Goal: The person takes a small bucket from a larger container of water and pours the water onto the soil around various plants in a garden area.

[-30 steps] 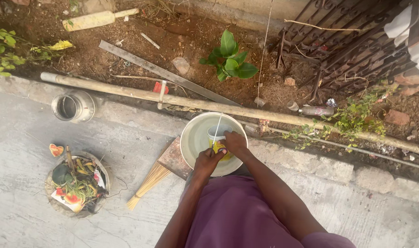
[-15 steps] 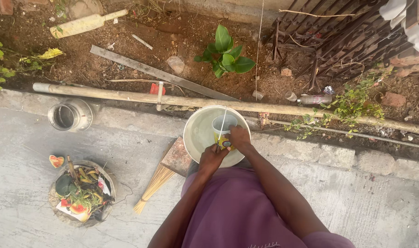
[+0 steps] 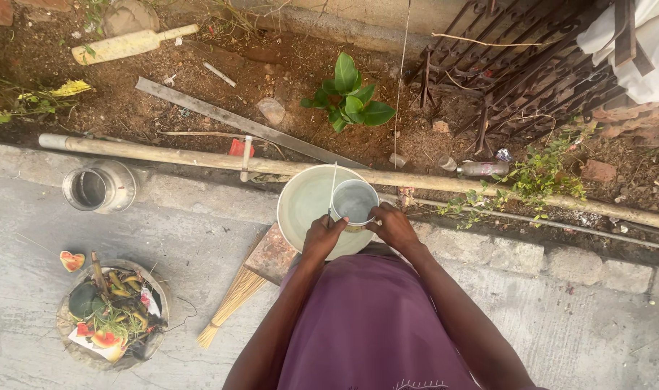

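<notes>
So, the cup [image 3: 355, 203] sits upright over the right side of a pale round basin [image 3: 304, 209], and you can look straight down into it; the inside looks greyish, might be water, hard to say. The right hand [image 3: 393, 226] is wrapped around the near right side of the cup, fingers curled onto its rim and wall. The left hand [image 3: 322, 235] is just beside the cup on the left, fingers pinched shut on a thin stick [image 3: 333, 189] that stands up along the cup's left edge.

The basin rests on the edge of the concrete floor [image 3: 41, 238], partly over a reddish stone slab [image 3: 272, 253]. A small broom [image 3: 232, 300] lies just left of the slab, bristles fanned toward the lower left. Right behind the basin a long bamboo pole [image 3: 171, 154] runs across the whole view, along the border of the soil.

Further left there's a steel pot [image 3: 95, 186] on the concrete, and near the bottom left a round basket of scraps [image 3: 113, 314]. Up in the soil: a small leafy plant [image 3: 351, 97], a flat metal strip [image 3: 221, 118] lying slanted, and a wooden bat [image 3: 127, 43]. A dark iron grille [image 3: 531, 65] leans at top right.
</notes>
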